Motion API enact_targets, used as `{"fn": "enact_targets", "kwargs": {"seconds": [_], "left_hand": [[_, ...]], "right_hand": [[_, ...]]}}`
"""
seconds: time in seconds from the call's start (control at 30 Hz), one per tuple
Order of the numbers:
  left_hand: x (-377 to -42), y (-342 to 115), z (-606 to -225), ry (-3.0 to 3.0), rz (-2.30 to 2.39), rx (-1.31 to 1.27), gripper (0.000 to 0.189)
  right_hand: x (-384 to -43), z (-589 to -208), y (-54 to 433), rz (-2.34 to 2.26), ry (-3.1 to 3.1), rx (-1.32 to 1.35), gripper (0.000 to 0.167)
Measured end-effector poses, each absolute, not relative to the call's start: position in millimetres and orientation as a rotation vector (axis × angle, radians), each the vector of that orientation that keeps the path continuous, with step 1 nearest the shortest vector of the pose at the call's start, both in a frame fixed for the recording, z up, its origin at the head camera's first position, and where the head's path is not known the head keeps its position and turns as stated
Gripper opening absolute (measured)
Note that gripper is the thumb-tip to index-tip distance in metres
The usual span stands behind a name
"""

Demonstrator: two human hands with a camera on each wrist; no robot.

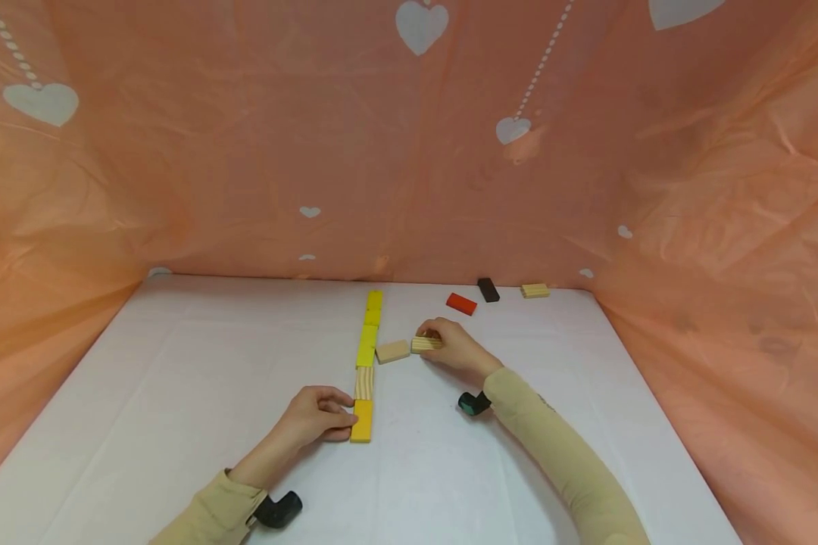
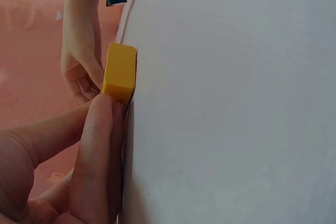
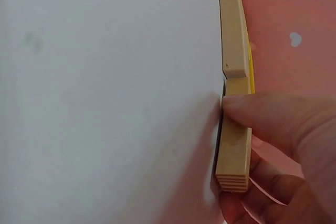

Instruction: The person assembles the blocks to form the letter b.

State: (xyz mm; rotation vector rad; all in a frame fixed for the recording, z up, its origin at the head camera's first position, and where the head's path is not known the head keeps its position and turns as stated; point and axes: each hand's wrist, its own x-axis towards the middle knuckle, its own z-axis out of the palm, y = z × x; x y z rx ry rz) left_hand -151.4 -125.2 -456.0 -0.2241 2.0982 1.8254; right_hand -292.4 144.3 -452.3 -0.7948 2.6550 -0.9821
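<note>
A line of flat blocks runs away from me in the head view: an orange-yellow block (image 1: pixel 361 422) nearest, then a striped wooden block (image 1: pixel 364 383), then bright yellow blocks (image 1: pixel 367 346). My left hand (image 1: pixel 316 416) rests its fingertips against the left side of the orange-yellow block, whose end (image 2: pixel 121 69) shows in the left wrist view. To the right of the line, a plain wooden block (image 1: pixel 392 351) lies slanted, its left end at a yellow block. My right hand (image 1: pixel 458 348) pinches a second striped wooden block (image 1: pixel 426 344), end to end with the plain one.
Farther back on the white table (image 1: pixel 198 363) lie a red block (image 1: pixel 461 304), a black block (image 1: pixel 488 290) and another striped wooden block (image 1: pixel 535 291). An orange curtain (image 1: pixel 354 151) with white hearts rises behind the table and along both sides. Dark wrist devices (image 1: pixel 278 509) show below both hands.
</note>
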Motion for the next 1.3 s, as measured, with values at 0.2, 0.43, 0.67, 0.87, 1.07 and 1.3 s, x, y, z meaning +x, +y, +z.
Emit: {"fn": "enact_targets", "kwargs": {"seconds": [0.2, 0.43, 0.67, 0.87, 1.07, 1.3], "left_hand": [[-152, -125, -456, 2.104, 1.822, -0.236, 0.027], [-152, -124, -456, 2.111, 1.815, -0.239, 0.027], [-152, -125, -457, 2.108, 1.820, -0.236, 0.026], [-153, -125, -457, 2.107, 1.820, -0.252, 0.026], [-152, -125, -458, 2.110, 1.820, -0.252, 0.026], [-152, -125, -458, 2.118, 1.813, -0.247, 0.027]], "right_hand": [[-292, -453, 143, -0.984, 2.655, -0.782, 0.031], [-291, -454, 141, -0.990, 2.653, -0.755, 0.029], [-290, -452, 146, -1.011, 2.620, -0.748, 0.031], [-291, -452, 157, -1.026, 2.610, -0.774, 0.033], [-290, -452, 164, -1.022, 2.612, -0.794, 0.034], [-289, -452, 166, -1.043, 2.597, -0.801, 0.034]]}}
